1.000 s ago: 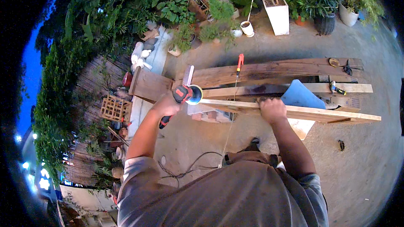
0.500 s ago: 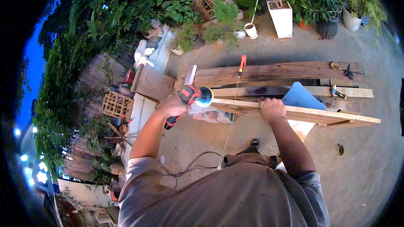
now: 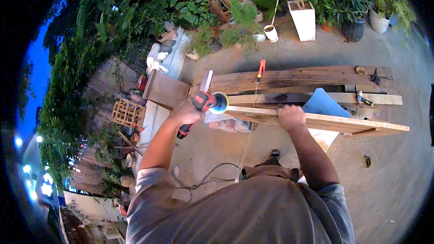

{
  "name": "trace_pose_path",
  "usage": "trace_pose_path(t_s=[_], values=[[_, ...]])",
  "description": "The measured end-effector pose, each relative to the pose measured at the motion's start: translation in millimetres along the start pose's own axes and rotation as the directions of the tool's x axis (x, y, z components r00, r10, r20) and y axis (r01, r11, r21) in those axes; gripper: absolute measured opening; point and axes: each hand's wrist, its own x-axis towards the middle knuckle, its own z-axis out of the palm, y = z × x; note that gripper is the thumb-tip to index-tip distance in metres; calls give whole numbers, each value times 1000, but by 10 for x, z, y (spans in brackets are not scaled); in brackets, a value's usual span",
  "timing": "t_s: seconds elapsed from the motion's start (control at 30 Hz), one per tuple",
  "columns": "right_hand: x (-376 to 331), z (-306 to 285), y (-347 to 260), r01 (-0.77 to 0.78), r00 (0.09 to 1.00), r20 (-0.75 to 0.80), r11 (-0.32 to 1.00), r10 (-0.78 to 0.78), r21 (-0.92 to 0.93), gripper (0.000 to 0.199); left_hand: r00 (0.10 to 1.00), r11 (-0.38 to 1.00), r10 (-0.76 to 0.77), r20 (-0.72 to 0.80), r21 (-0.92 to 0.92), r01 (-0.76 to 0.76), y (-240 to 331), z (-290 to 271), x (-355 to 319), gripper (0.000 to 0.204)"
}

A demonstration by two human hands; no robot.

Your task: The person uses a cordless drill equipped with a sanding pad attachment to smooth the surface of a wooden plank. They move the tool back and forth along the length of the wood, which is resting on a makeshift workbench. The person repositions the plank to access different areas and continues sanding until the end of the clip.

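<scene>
My left hand [image 3: 186, 112] grips a red and black corded power sander [image 3: 205, 103], with its round pad [image 3: 220, 103] pressed against the left end of a long pale wooden plank [image 3: 325, 121]. The plank stands on its edge and runs off to the right. My right hand [image 3: 291, 116] clamps down on the top edge of that plank near its middle. The tool's cable [image 3: 203, 180] trails across the concrete below my arms.
Behind the plank lie wide dark boards [image 3: 294, 79] with a red-handled tool [image 3: 260, 70], a handsaw [image 3: 205, 80], and small tools at the right end. A blue sheet [image 3: 323, 104] leans there. Potted plants [image 3: 303, 18], a white square planter and a wooden crate [image 3: 126, 113] stand around.
My left hand has brought the sander rightward so its pad sits at the plank's end. My right hand has stayed on the plank.
</scene>
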Motion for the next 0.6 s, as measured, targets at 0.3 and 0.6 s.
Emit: trace_pose_path(t_s=[0.3,0.6], values=[[-64,20,33,4,1000,-16,997,-5,-83,23,979,978,-140,151,-136,161,70,-50,12,13],[-60,77,22,-35,999,-12,998,34,-53,30,966,945,-222,-135,-273,179,-1479,1,110,14]])
